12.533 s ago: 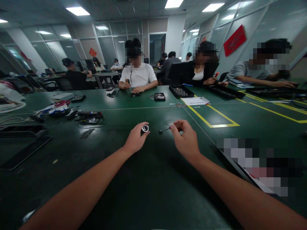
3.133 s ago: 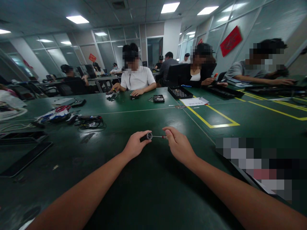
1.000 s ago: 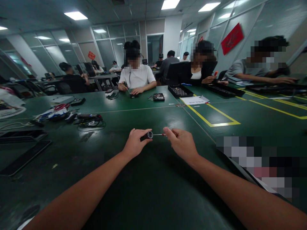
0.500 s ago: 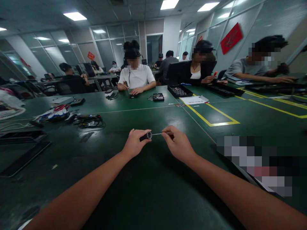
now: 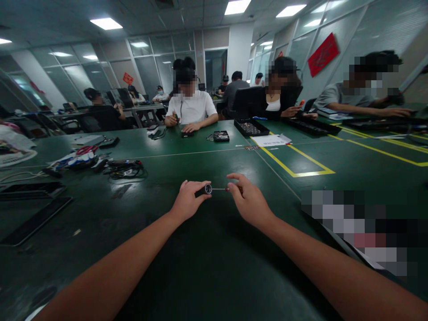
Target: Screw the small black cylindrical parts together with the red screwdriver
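Note:
My left hand (image 5: 187,199) is closed around a short black cylinder (image 5: 202,191), whose round end with a pale ring faces me and to the right. A screwdriver (image 5: 219,189) lies level between my hands, its thin metal shaft reaching the cylinder's end. Whether the tip is inside or just touching I cannot tell. My right hand (image 5: 248,196) grips the screwdriver's reddish handle, mostly hidden by thumb and palm, and the index finger is raised off it. Both hands are just above the green table (image 5: 207,249).
Bundled cables (image 5: 123,169) and black trays (image 5: 31,191) lie to the left. A sheet of paper (image 5: 271,140) and a parts tray (image 5: 251,128) sit farther back, near yellow tape. A co-worker in a white shirt (image 5: 192,107) works across the table. A blurred-out item is at right.
The fingers of my right hand have opened somewhat, with the index finger lifting, so the screwdriver's red handle end now shows. My left hand and the cylinder have stayed in place.

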Tool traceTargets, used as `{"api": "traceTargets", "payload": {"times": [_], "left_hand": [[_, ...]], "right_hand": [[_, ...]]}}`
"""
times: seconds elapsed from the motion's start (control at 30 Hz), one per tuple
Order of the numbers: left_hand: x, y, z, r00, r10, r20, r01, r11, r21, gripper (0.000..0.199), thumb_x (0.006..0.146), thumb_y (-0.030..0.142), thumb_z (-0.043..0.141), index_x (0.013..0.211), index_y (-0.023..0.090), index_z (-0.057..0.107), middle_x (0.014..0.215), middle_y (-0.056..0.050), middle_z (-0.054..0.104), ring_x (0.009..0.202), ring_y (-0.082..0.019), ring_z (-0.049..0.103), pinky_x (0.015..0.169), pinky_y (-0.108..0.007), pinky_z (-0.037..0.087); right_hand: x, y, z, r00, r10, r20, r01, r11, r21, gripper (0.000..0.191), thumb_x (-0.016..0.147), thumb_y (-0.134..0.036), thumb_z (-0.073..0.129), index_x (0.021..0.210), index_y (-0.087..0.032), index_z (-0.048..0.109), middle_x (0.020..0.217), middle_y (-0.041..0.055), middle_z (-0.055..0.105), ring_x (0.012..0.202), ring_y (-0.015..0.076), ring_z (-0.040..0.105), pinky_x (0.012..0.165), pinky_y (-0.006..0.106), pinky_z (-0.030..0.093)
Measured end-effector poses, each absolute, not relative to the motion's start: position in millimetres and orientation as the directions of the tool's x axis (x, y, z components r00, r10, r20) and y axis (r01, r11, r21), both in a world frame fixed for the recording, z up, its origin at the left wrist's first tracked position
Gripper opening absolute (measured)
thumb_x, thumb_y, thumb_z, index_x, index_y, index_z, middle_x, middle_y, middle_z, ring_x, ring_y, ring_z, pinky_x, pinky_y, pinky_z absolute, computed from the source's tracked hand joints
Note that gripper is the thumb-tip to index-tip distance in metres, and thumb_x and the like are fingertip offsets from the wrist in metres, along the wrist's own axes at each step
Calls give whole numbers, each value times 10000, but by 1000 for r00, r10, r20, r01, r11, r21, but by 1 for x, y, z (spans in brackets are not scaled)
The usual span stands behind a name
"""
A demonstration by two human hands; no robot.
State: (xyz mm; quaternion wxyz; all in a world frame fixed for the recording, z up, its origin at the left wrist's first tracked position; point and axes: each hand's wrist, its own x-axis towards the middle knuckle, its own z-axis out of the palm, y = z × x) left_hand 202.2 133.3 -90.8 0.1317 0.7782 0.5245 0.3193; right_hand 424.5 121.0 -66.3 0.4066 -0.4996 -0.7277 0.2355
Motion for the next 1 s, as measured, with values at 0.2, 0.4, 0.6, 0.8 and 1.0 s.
{"api": "traceTargets", "payload": {"times": [0.2,0.4,0.6,0.8,1.0], "left_hand": [[202,134,-89,235,896,376,732,-418,538,369,900,276,692,1265,290,651,1257,-50,697,1191,-267,604,1150,-584,297],[202,134,-91,236,900,366,749,-409,521,375,900,291,700,1270,320,648,1266,-34,693,1215,-265,597,1172,-596,245],[201,134,-90,221,900,375,742,-405,535,371,914,289,679,1283,298,639,1282,-48,685,1220,-266,589,1164,-590,261],[205,129,-88,279,868,410,749,-464,473,392,930,314,665,1318,326,613,1299,-34,673,1234,-244,576,1201,-590,193],[202,134,-90,262,890,374,789,-421,448,395,924,298,671,1314,333,616,1288,-29,677,1238,-252,571,1194,-619,191]], "right_hand": [[424,119,-66,-193,906,376,460,423,-781,273,976,-383,459,1133,-231,622,831,33,695,755,218,660,685,335,465],[425,120,-65,-149,928,340,520,367,-771,306,997,-378,378,1097,-228,625,850,39,706,732,220,655,673,340,433],[420,121,-73,-96,923,372,327,382,-864,214,931,-375,503,1077,-220,529,811,9,630,691,188,596,649,323,445],[420,136,-80,52,985,164,-82,168,-982,313,891,-528,558,852,-218,581,700,15,594,646,180,576,666,349,521],[424,144,-86,145,987,71,-129,90,-988,345,868,-577,562,795,-240,543,654,11,561,555,168,528,586,346,540]]}}
